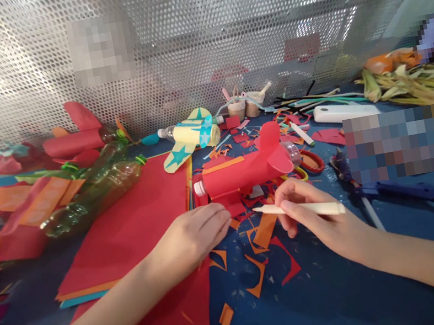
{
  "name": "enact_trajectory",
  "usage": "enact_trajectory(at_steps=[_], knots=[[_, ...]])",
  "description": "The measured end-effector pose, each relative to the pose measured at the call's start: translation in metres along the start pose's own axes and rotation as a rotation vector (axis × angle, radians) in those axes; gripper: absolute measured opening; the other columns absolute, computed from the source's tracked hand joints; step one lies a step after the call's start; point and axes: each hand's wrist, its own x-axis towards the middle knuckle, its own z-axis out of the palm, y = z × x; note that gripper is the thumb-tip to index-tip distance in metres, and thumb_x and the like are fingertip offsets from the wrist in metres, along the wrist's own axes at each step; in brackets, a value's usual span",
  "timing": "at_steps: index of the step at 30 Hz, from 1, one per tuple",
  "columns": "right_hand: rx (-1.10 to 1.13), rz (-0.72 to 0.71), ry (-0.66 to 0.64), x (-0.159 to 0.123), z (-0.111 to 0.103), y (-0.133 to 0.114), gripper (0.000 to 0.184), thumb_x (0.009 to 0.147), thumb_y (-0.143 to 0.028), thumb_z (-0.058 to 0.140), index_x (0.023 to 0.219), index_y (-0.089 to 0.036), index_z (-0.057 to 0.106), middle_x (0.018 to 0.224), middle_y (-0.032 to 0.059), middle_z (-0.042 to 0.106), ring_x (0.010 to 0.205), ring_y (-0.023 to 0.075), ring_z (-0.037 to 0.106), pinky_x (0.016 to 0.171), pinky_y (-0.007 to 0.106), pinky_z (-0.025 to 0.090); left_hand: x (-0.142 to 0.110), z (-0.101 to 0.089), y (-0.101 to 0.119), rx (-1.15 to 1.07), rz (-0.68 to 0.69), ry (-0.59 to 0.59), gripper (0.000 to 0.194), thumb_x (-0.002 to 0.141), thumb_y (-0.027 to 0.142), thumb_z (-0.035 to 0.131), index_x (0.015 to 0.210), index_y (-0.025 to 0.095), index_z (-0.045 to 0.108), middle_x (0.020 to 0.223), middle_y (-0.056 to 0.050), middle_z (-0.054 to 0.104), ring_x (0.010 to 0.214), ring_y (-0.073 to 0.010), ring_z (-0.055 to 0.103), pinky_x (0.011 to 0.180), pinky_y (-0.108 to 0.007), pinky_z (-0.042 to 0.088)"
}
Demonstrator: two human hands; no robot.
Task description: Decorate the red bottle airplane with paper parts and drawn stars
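In my right hand (329, 226) is a white marker (320, 208), pinched between thumb and fingers, its tip pointing left. Palm down, my left hand (194, 236) rests over the edge of the red paper sheets (128, 228), fingers stretched out and close together. Just beyond both hands lies a toy plane (244, 173), a plastic bottle wrapped in red paper with red fins and a white cap. An orange strip (224, 166) runs along its top. The marker's tip is near a red paper piece (230, 205) below the plane.
Paper scraps (257, 273) litter the dark blue table. A yellow plane with blue stars (191, 136) lies behind. Green plastic bottles (93, 201) and cut paper crowd the left. At right are a glue gun (402, 190) with its cable, a white device (345, 112) and dried husks (417, 82).
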Motion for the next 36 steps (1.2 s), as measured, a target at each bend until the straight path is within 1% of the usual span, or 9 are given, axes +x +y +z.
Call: enact_trajectory(at_steps=[3,6,13,20,26,30,32,35,36], knots=[[0.023,-0.012,0.021,-0.001,0.0,-0.003,0.022,0.098,-0.041,0.04,0.088,-0.023,0.048,0.07,-0.0032,0.053,0.064,0.0124,0.054,0.063,0.028,0.045,0.002,-0.005,0.008,-0.033,-0.02,0.069,0.024,0.097,0.01,0.037,0.092,0.009,0.061,0.084,-0.008,0.071,0.081,-0.0166,0.068,0.075,-0.027,0.059],[0.022,-0.003,-0.056,-0.001,0.0,-0.005,0.026,0.099,-0.043,0.036,0.094,-0.023,0.051,0.078,-0.0001,0.059,0.074,0.0148,0.058,0.072,0.03,0.047,0.002,-0.006,0.017,-0.114,-0.047,0.037,0.024,0.098,0.013,0.037,0.093,0.01,0.06,0.085,-0.008,0.072,0.078,-0.0158,0.069,0.071,-0.026,0.058],[-0.267,0.052,-0.218,-0.001,0.002,-0.016,0.016,0.096,-0.035,0.044,0.102,-0.023,0.054,0.094,0.0024,0.063,0.082,0.0162,0.058,0.068,0.027,0.044,-0.003,-0.002,0.03,-0.148,-0.059,0.011,0.026,0.098,0.018,0.037,0.091,0.013,0.061,0.084,-0.006,0.071,0.067,-0.0149,0.067,0.057,-0.025,0.054],[-0.234,0.071,-0.188,0.011,0.024,-0.02,0.006,0.094,-0.025,0.049,0.097,-0.022,0.053,0.091,0.0008,0.063,0.082,0.0148,0.058,0.07,0.025,0.043,-0.007,0.002,0.028,-0.186,-0.01,-0.108,0.029,0.096,0.011,0.034,0.084,0.014,0.061,0.072,-0.003,0.065,0.059,-0.015,0.063,0.05,-0.025,0.051],[-0.223,0.141,-0.028,0.022,0.033,-0.014,0.011,0.093,-0.027,0.048,0.083,-0.022,0.047,0.072,-0.0038,0.053,0.063,0.0121,0.049,0.057,0.024,0.037,-0.023,0.005,0.022,-0.206,-0.042,0.014,0.028,0.098,0.016,0.034,0.105,0.013,0.062,0.099,-0.011,0.071,0.075,-0.0178,0.07,0.059,-0.027,0.058],[-0.244,0.138,0.028,0.025,0.032,-0.01,0.015,0.092,-0.028,0.048,0.079,-0.022,0.044,0.067,-0.0053,0.047,0.058,0.0112,0.044,0.053,0.024,0.034,-0.037,0.014,0.025,-0.075,-0.155,-0.087,0.036,0.096,0.013,0.03,0.116,0.017,0.06,0.119,-0.018,0.065,0.071,-0.0208,0.071,0.051,-0.03,0.058],[-0.263,0.134,0.038,0.026,0.032,-0.008,0.015,0.091,-0.027,0.05,0.079,-0.022,0.043,0.066,-0.0058,0.047,0.055,0.0102,0.043,0.051,0.023,0.032,-0.04,0.017,0.028,-0.044,-0.171,-0.11,0.041,0.093,0.007,0.029,0.117,0.019,0.06,0.119,-0.018,0.065,0.07,-0.0214,0.071,0.051,-0.032,0.058],[-0.298,0.135,0.034,0.029,0.032,-0.004,0.016,0.09,-0.028,0.053,0.078,-0.021,0.044,0.064,-0.0061,0.047,0.053,0.0097,0.043,0.049,0.022,0.031,-0.04,0.017,0.03,0.011,-0.198,-0.035,0.046,0.087,0.001,0.028,0.113,0.018,0.061,0.111,-0.019,0.068,0.072,-0.0235,0.071,0.05,-0.032,0.058],[-0.31,0.135,0.028,0.029,0.032,-0.003,0.017,0.089,-0.029,0.054,0.077,-0.021,0.044,0.063,-0.006,0.047,0.053,0.0098,0.043,0.049,0.022,0.032,-0.039,0.016,0.03,-0.003,-0.166,-0.091,0.045,0.085,0.0,0.03,0.113,0.018,0.061,0.112,-0.019,0.068,0.074,-0.0231,0.072,0.052,-0.03,0.058]])
